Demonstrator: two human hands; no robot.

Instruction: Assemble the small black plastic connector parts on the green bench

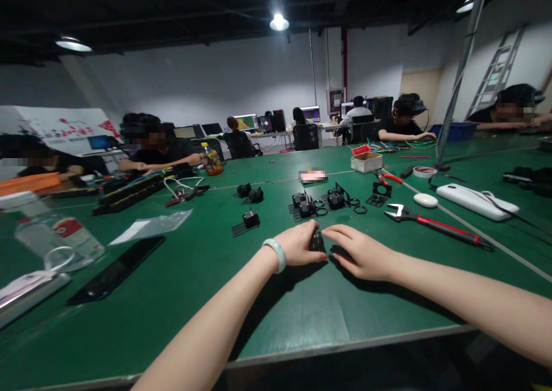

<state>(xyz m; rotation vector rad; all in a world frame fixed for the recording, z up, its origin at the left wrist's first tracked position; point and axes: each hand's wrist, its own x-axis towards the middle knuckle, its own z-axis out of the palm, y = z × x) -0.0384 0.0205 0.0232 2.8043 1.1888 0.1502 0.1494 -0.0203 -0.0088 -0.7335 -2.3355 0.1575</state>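
Observation:
Both my hands meet over a small black connector part on the green table. My left hand, with a pale bracelet on its wrist, is curled round the part's left side. My right hand lies beside it with fingers bent, its fingertips touching the part from the right. More black connector parts and loose black rings lie just beyond my hands. Another black part with a finned base sits to the left of them.
An adjustable wrench with a red handle lies to the right, near a white power strip and a small cardboard box. A phone, plastic bag and water bottle lie left. Other people sit around the far table edges.

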